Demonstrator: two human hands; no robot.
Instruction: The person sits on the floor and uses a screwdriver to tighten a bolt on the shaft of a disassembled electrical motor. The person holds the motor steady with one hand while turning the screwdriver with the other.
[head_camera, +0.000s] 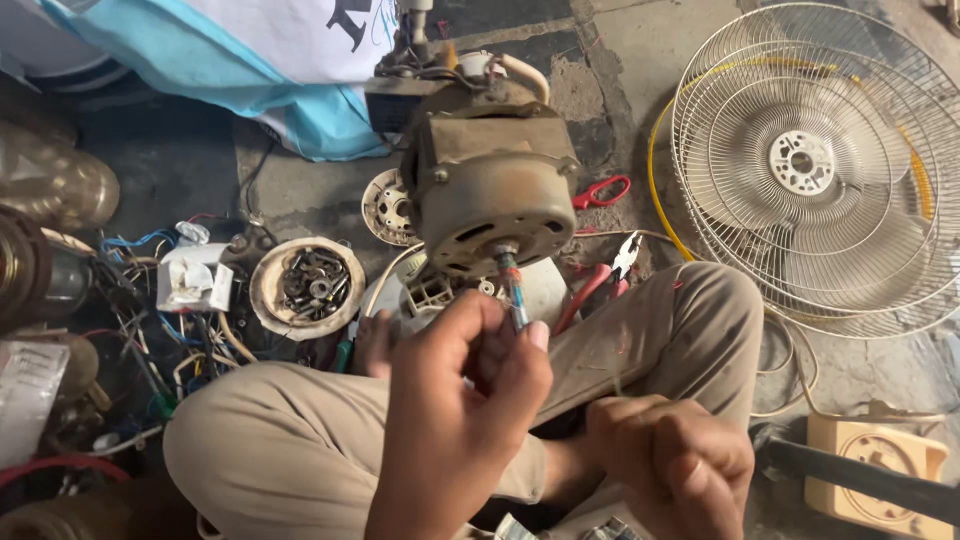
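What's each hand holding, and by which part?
Left hand pinches a screwdriver by its clear handle, tip at the fan motor shaft. Right hand is closed in a fist; cannot tell if it holds anything.

A round shallow dish full of dark screws and nuts sits on the stone floor towards the left, beside a small white box and a tangle of coloured wires. Red-handled scissors and red-handled pliers lie near the middle. Two stacked wire fan guards fill the upper right corner, with a yellow cable curving along their left rim. A beige plastic base lies at the lower right edge. Blue and white cloth lies at the top left.
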